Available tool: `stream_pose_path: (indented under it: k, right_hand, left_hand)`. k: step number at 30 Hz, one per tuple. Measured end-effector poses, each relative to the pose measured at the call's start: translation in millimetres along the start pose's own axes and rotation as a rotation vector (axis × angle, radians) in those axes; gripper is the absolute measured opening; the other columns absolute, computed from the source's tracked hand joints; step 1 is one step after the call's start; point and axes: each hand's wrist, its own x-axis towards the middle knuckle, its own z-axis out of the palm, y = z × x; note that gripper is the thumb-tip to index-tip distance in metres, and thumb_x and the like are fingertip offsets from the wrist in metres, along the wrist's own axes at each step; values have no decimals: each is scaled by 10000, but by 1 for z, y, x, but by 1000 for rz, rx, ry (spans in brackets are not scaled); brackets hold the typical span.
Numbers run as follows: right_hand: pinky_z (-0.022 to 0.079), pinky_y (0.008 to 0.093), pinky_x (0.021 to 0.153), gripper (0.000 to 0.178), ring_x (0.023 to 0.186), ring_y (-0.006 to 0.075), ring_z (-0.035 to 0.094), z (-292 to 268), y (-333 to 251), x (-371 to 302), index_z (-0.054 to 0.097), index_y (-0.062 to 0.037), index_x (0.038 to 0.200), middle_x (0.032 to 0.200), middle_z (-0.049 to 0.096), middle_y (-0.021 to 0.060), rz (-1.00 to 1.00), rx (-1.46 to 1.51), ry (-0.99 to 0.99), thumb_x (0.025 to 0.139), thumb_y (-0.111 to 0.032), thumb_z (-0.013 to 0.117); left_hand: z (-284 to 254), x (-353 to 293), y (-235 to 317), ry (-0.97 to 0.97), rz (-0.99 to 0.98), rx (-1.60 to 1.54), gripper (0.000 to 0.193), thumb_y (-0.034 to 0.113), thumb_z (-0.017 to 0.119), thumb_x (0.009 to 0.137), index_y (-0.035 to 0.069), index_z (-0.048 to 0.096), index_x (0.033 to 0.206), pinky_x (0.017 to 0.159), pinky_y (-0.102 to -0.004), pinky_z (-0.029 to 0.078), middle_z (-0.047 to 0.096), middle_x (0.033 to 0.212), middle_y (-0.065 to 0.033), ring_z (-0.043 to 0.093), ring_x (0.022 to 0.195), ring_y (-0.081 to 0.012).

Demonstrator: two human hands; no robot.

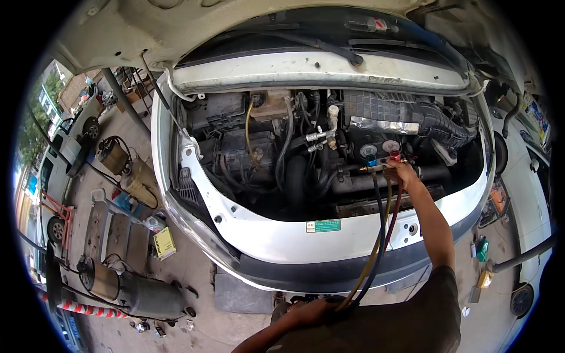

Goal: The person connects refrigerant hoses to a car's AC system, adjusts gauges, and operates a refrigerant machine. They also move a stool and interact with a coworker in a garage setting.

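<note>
My right hand (403,172) is closed on a manifold gauge set (379,167) at its red-knob end, above the front of the open engine bay. The gauge set has a blue knob (370,159) on its left, a red knob (395,156) on its right and two round gauge faces behind. Dark, yellow and red hoses (376,247) hang from it over the white front panel toward my body. Low in the picture, my left hand (318,310) is beside the lower part of these hoses. Its fingers are hidden, so I cannot tell whether it grips them.
The raised hood (147,29) arches overhead on a thin prop rod. A silver coupler fitting (318,135) stands amid engine hoses. To the left are a step ladder (126,235), a grey tank (153,297) and a yellow box (165,243); a white car (538,194) is at right.
</note>
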Motion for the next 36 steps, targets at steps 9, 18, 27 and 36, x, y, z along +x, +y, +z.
stream_pose_path:
  k: [9, 18, 27, 36]
  right_hand:
    - [507, 277, 508, 342, 631, 171, 644, -48, -93, -35, 607, -17, 973, 813, 650, 80, -133, -899, 45, 798, -309, 639]
    - [530, 309, 678, 260, 805, 237, 644, -111, 3, -220, 552, 62, 1041, 872, 643, 149, -160, -223, -913, 807, -36, 606]
    - [421, 357, 854, 370, 1002, 248, 539, -69, 228, -299, 531, -28, 1089, 1041, 578, 120, -92, -665, -821, 753, -129, 652]
    - [470, 316, 744, 287, 879, 168, 588, -13, 283, -315, 542, 2, 1043, 920, 617, 95, 40, -500, -396, 811, -158, 595]
  left_hand:
    - [43, 92, 14, 50, 144, 34, 250, 122, 543, 769, 39, 581, 1002, 696, -432, 436, 599, 838, -222, 574, 815, -372]
    - [60, 121, 33, 92, 259, -151, 280, 175, 552, 797, 45, 580, 1043, 676, -393, 450, 615, 812, -194, 598, 750, -324]
    - [67, 137, 32, 29, 296, -138, 244, 162, 622, 751, -4, 612, 929, 728, -380, 438, 624, 835, -207, 604, 789, -322]
    - [55, 110, 20, 227, 42, -258, 323, 194, 637, 811, 49, 595, 1097, 635, -264, 444, 651, 744, -124, 584, 653, -131]
